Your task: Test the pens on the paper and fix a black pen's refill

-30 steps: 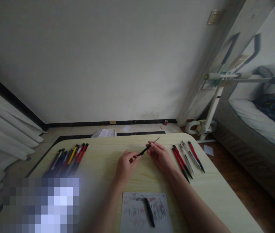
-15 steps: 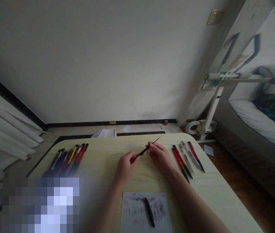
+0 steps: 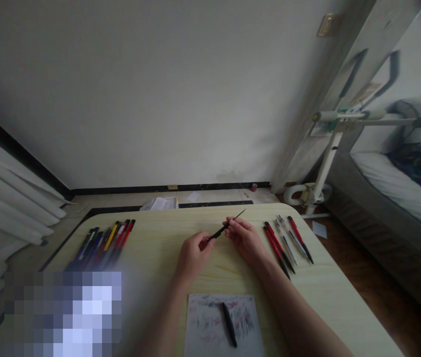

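Note:
My left hand [image 3: 194,252] is closed on the lower end of a slim black pen [image 3: 220,232], held slanting above the table. My right hand [image 3: 246,242] pinches the pen's upper end, where a thin dark rod like a refill [image 3: 239,214] sticks out up and to the right. Whether the rod sits inside the barrel is hidden by the fingers. Nearer to me, a sheet of paper [image 3: 203,339] covered in dark and reddish scribbles bears a black pen-like piece [image 3: 229,325].
Right of my hands lie red-and-black pens [image 3: 274,245] and clear pens [image 3: 288,240]. Several blue, yellow and red pens [image 3: 112,235] lie in a row at the left of the pale wooden table [image 3: 158,233]. A blurred, pixelated patch covers the lower left. Beyond the table stands a wall [image 3: 173,99].

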{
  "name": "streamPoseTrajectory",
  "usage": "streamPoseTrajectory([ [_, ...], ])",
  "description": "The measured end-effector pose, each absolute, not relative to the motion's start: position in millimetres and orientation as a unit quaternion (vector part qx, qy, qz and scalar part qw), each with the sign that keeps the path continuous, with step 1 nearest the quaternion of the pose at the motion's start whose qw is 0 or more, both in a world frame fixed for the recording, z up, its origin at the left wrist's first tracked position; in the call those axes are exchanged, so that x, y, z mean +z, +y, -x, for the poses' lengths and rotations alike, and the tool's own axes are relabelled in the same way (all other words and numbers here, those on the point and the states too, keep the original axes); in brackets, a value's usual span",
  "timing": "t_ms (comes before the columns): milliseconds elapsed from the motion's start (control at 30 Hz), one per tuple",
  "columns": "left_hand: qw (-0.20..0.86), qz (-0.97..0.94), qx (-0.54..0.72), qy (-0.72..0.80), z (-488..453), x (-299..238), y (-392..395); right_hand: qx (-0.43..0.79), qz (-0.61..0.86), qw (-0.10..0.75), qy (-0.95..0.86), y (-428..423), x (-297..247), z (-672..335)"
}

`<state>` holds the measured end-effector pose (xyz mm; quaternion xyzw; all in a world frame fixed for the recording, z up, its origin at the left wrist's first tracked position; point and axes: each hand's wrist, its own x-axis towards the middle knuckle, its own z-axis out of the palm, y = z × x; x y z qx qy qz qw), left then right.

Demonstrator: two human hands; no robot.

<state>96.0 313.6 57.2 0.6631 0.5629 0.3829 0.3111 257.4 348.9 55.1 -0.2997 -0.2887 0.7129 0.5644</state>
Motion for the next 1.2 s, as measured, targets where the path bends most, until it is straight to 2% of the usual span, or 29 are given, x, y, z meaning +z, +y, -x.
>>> streamPoseTrajectory([
  [800,0.312,-0.669,0.366,0.566,-96.2,56.1,314.1,0.713,0.315,0.551,-0.298,348.2,56.9,-257.0],
  [1200,0.170,-0.740,0.327,0.562,-99.1,64.7,309.8,0.723,0.282,0.577,-0.253,350.2,55.5,-261.2],
])
